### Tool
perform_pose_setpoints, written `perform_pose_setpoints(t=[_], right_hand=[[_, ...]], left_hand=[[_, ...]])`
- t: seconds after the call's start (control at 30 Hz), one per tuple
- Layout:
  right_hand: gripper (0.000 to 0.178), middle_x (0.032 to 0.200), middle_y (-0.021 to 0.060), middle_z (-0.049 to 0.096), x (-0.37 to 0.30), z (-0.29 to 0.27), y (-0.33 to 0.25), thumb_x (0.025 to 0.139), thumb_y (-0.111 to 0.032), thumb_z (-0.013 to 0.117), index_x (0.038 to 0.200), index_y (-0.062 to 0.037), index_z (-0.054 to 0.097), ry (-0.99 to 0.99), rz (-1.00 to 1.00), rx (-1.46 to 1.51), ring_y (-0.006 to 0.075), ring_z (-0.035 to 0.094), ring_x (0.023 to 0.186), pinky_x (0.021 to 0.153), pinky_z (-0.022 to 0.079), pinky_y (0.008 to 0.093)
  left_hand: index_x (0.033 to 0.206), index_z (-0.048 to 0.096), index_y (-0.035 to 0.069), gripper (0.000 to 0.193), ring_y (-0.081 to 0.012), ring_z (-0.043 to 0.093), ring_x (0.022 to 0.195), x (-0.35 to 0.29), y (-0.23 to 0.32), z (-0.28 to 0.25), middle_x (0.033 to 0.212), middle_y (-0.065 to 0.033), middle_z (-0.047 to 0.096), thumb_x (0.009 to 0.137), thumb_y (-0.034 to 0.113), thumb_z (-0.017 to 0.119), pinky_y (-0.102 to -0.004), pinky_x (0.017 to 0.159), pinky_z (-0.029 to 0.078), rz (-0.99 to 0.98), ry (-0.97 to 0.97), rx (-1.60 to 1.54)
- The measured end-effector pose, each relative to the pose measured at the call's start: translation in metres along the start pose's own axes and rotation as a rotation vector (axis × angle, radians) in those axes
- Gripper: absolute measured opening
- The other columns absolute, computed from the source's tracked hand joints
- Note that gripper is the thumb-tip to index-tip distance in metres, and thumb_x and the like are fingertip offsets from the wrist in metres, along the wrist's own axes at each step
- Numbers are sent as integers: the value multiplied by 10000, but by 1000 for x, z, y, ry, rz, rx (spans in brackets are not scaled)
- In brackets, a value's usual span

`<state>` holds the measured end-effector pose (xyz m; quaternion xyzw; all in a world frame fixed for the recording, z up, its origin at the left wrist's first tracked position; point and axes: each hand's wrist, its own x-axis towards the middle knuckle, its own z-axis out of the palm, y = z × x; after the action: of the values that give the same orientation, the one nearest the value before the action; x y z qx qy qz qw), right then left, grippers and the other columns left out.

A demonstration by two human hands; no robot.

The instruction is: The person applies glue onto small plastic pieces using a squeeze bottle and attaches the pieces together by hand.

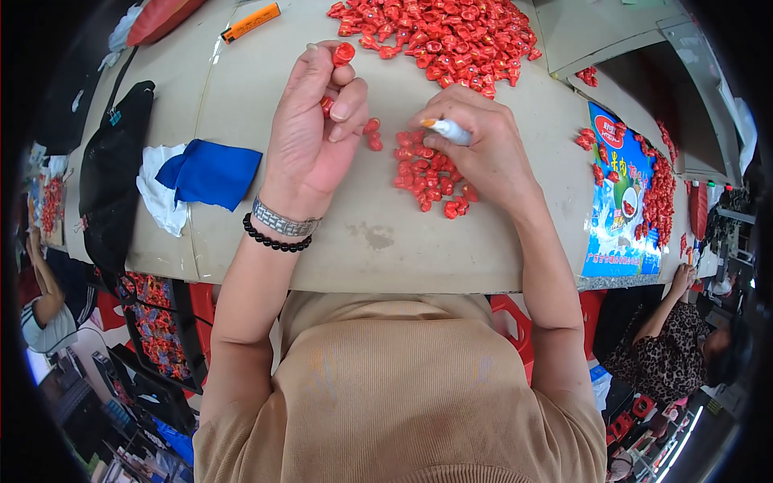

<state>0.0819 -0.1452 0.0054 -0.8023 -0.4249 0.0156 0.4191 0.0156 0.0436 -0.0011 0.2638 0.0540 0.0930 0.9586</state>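
Observation:
Between the thumb and fingertips of my left hand (310,133) is a small red plastic piece (344,55), its round end up. A second red piece (327,105) is tucked under the curled fingers. My right hand (487,141) grips a white pen (451,131) with an orange tip, which points left and stays apart from the held piece. Below the pen lies a loose group of red pieces (431,179) on the table (378,258). A couple more lie between my hands. Beyond my right hand spreads a large heap of similar red pieces (443,40), some with yellow marks.
At the left are a blue cloth (211,173), a white cloth (159,193) and a black bag-like thing (117,177). An orange stick-shaped object (250,22) lies far left. Rightward, red pieces cover part of a blue printed sheet (616,233) beside a grey cabinet (600,36). Other people sit at both sides.

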Motion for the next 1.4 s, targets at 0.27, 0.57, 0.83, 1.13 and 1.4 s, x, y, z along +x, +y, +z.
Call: perform_pose_setpoints(t=[0.27, 0.57, 0.83, 1.13, 1.4], right_hand=[[133, 756, 38, 639, -2, 2, 3, 722, 63, 696, 832, -7, 668, -4, 148, -51, 153, 610, 680, 602, 477, 287], [122, 725, 37, 640, -6, -21, -7, 749, -21, 728, 843, -28, 649, 268, 554, 700, 75, 503, 529, 478, 364, 208], [101, 736, 20, 663, -11, -24, -18, 751, 1, 721, 837, -20, 672, 342, 491, 680, 62, 557, 590, 536, 446, 205], [163, 768, 41, 658, -10, -18, -21, 669, 81, 726, 788, -19, 675, 443, 195, 369, 113, 614, 697, 629, 487, 244], [134, 822, 77, 657, -11, -19, -23, 723, 81, 712, 823, 11, 657, 317, 163, 224, 127, 616, 745, 658, 506, 233]], left_hand=[[1014, 563, 59, 218, -60, 396, 510, 0, 0, 4, 733, -1, 552, 970, 266, 511, -188, 409, 285, -74, -29, -93], [1049, 585, 52, 206, -44, 398, 511, -16, -22, 18, 724, 12, 549, 955, 229, 537, -176, 416, 271, -219, 10, 50], [1006, 562, 57, 259, -45, 410, 541, -22, -31, 16, 812, -4, 548, 984, 298, 472, -168, 412, 302, -274, -102, 133], [939, 602, 45, 245, -55, 394, 471, -24, -33, 20, 767, -11, 598, 942, 286, 561, -198, 411, 259, -302, -57, 144], [851, 506, 90, 254, -38, 410, 477, -26, -35, 21, 784, -24, 586, 976, 311, 492, -168, 384, 274, -280, -35, 271]])
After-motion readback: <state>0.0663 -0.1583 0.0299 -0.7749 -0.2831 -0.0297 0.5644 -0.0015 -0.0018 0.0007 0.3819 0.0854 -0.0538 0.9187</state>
